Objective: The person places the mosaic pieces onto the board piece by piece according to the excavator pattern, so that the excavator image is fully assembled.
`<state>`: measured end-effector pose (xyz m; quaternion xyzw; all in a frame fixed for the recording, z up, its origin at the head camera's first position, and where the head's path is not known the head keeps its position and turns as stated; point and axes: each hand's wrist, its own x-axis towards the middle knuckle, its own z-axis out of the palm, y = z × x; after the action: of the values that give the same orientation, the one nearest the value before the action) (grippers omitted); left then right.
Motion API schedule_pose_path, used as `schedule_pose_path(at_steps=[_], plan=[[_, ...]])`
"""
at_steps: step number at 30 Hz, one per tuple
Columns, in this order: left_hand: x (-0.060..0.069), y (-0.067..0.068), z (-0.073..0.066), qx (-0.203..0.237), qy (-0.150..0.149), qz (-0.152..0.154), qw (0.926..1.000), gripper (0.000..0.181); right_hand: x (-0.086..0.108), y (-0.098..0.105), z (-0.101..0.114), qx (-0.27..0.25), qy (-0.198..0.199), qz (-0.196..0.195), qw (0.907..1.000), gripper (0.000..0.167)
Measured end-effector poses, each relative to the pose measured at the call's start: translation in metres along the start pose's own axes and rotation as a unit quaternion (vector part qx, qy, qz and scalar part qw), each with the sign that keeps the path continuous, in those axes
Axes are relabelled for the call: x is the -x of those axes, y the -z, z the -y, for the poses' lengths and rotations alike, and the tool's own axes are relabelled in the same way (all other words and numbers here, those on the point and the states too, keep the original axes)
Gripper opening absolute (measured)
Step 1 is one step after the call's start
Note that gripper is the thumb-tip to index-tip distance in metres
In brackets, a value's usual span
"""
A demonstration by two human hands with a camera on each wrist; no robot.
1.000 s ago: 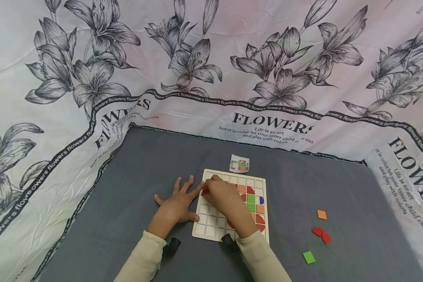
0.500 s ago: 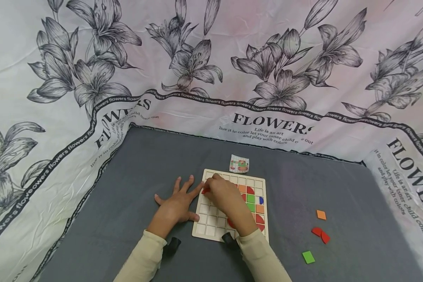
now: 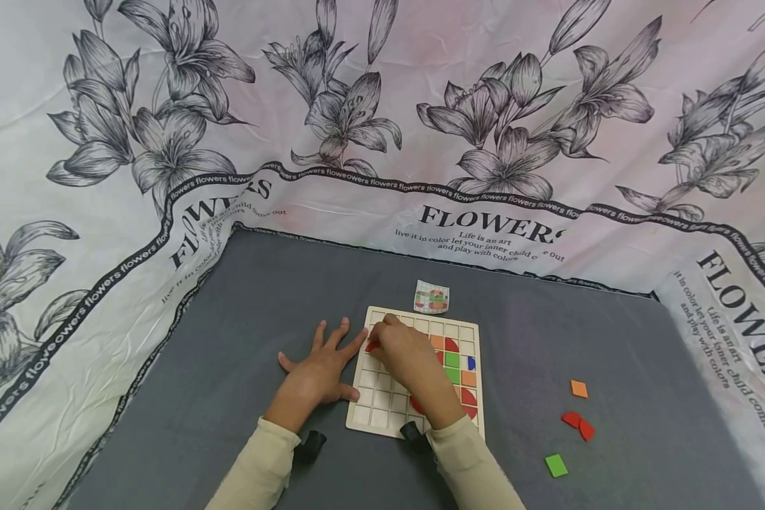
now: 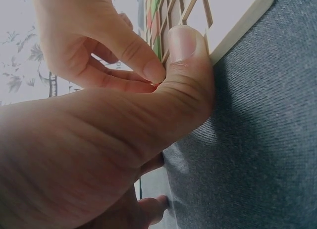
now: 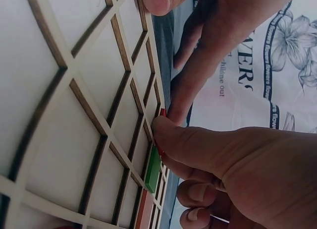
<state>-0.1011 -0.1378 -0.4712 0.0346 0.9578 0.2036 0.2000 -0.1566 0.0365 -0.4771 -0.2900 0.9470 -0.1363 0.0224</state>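
Observation:
A wooden grid board (image 3: pixel 374 415) lies on the grey cloth, partly filled with coloured tiles. My right hand (image 3: pixel 409 356) reaches over its left part, and the thumb and fingers pinch a small red tile (image 3: pixel 372 346) at a left-edge cell. Most of that tile is covered, so its shape is unclear. In the right wrist view, a green tile (image 5: pixel 153 170) sits in the cell beside the pinching thumb. My left hand (image 3: pixel 319 372) lies spread at the board's left side. Its thumb (image 4: pixel 185 55) rests on the board's edge, and its index fingertip is close to the red tile.
A small printed pattern card (image 3: pixel 431 297) lies just beyond the board. Off to the right are an orange square tile (image 3: pixel 579 389), two red curved tiles (image 3: pixel 571 419) and a green square tile (image 3: pixel 556 465). Flower-printed fabric (image 3: pixel 350 198) rises behind and beside the grey surface.

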Motion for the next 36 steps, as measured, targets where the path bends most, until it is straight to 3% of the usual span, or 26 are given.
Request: schedule_pose_path(at_steps=[12, 17, 23, 29, 36], plan=[[0.000, 0.000, 0.000, 0.011, 0.002, 0.006, 0.9999, 0.106, 0.003, 0.004, 0.002, 0.020, -0.002, -0.001, 0.9998, 0.020], [0.000, 0.001, 0.000, 0.007, 0.002, 0.007, 0.9999, 0.106, 0.012, 0.012, 0.000, 0.006, -0.026, -0.018, 0.9995, 0.022], [0.001, 0.001, -0.001, 0.010, 0.001, 0.002, 0.9999, 0.105, 0.031, 0.029, -0.014, -0.041, -0.088, -0.028, 0.9949, 0.027], [0.001, -0.001, -0.001, 0.016, -0.004, -0.001, 0.9999, 0.106, 0.060, 0.051, -0.040, -0.067, -0.153, -0.051, 0.9847, 0.028], [0.002, 0.000, 0.001, 0.011, -0.001, -0.001, 0.9999, 0.107, 0.108, 0.073, -0.068, -0.092, -0.244, -0.021, 0.9652, 0.035]])
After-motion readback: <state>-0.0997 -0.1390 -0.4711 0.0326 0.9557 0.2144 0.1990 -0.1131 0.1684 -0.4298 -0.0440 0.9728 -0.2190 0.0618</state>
